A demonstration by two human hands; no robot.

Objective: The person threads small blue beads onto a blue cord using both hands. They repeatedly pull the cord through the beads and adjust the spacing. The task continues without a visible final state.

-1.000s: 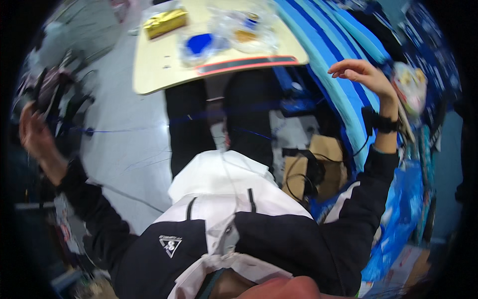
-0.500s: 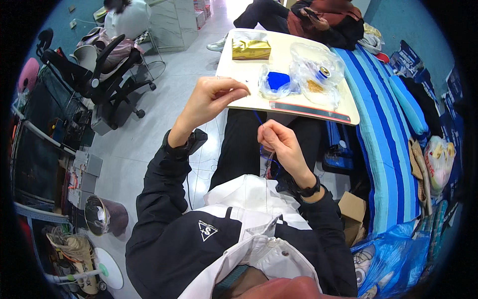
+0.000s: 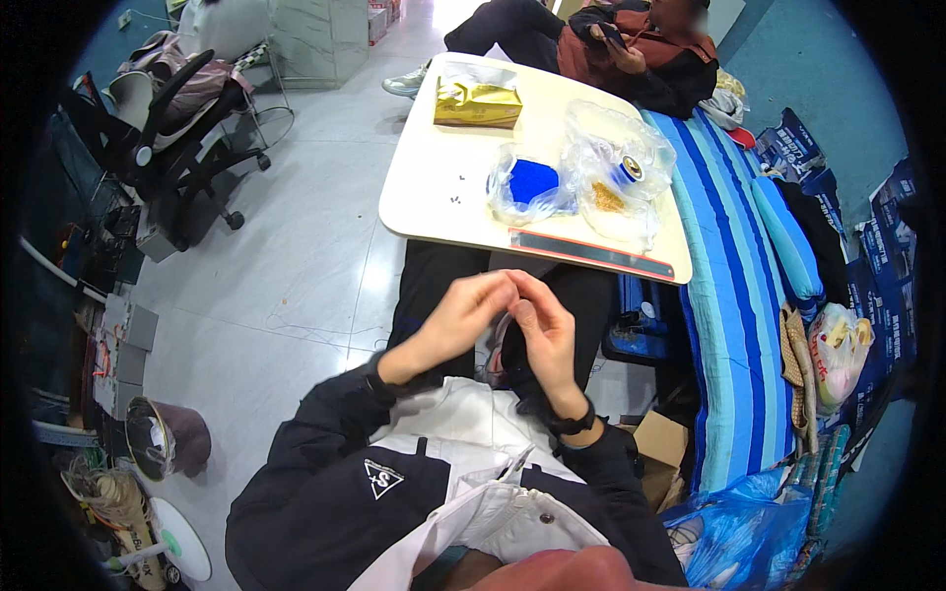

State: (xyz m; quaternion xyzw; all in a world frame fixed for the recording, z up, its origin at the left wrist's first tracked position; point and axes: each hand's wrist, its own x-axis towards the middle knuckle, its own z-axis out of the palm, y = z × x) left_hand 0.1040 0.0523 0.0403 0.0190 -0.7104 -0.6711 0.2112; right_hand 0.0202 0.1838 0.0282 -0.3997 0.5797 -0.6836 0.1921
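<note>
My left hand (image 3: 458, 317) and my right hand (image 3: 548, 340) meet over my lap, just short of the small table's near edge. Both are closed, fingertips pinched and touching each other. Whatever lies between them is hidden or too small to make out. Beyond them is a cream table (image 3: 419, 167). On it lie a clear plastic bag with a bright blue mass (image 3: 533, 181) and another clear bag with a golden, grainy heap (image 3: 605, 198). A small blue, round-topped container (image 3: 629, 170) sits among the plastic. Tiny dark bits (image 3: 455, 200) lie to the left.
A dark ruler-like strip with a red edge (image 3: 591, 254) lies along the table's near side. A gold tissue box (image 3: 479, 102) stands at the back. Someone with a phone (image 3: 613, 37) sits beyond the table. A blue striped mattress (image 3: 734, 325) runs along the right.
My left hand has come down and right to meet my right hand, which has lowered slightly. The blue thread seen between them no longer shows. The view has shifted.
</note>
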